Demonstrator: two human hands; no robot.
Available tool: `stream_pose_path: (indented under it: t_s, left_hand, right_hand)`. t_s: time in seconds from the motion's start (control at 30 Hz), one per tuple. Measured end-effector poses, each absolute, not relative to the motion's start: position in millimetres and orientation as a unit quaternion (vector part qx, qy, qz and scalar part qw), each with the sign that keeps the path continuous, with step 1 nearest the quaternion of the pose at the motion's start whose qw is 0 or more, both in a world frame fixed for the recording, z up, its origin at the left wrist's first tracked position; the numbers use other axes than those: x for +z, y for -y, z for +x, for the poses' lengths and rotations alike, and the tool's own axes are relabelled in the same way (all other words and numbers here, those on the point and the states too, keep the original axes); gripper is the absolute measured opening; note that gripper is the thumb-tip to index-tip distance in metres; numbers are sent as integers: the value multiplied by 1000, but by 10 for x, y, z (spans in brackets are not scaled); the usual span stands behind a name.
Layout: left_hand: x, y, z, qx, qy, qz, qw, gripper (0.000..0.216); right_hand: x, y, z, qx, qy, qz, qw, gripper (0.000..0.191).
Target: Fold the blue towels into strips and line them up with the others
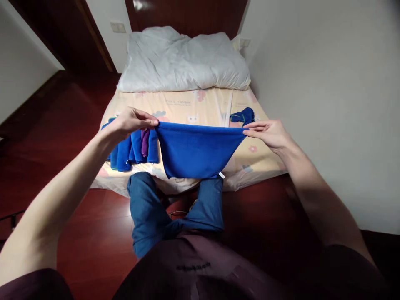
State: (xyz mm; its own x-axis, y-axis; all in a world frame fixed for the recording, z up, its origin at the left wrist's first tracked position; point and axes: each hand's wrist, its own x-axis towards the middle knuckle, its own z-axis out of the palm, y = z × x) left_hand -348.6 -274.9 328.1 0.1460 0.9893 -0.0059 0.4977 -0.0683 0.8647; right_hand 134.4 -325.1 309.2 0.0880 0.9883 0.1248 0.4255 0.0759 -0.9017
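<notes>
A blue towel hangs stretched between my two hands, its top edge pulled nearly straight. My left hand pinches the upper left corner, and my right hand pinches the upper right one. A small white tag shows at the towel's lower right corner. The cloth hangs over the near part of the bed, its lower edge close to my knees. Beneath and beside my left hand lie several rolled or folded blue cloths, with a purple one among them. Behind my right fingers rests a crumpled dark blue cloth.
The bed has a pale yellow patterned sheet. A bunched white quilt lies at its far end, before a dark headboard. A white wall runs along the right, and the floor is dark red.
</notes>
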Motion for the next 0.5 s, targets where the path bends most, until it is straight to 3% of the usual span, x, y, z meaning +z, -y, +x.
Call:
stream_pose_path:
  t_s: [0.23, 0.5]
  left_hand:
    - [3158, 2070, -3191, 337, -588, 635, 371, 21]
    - [3251, 1593, -3050, 450, -547, 676, 202, 40]
  right_hand:
    - [2838, 2283, 1231, 337, 560, -628, 423, 41]
    - [2704, 1577, 1292, 188, 615, -537, 545, 39]
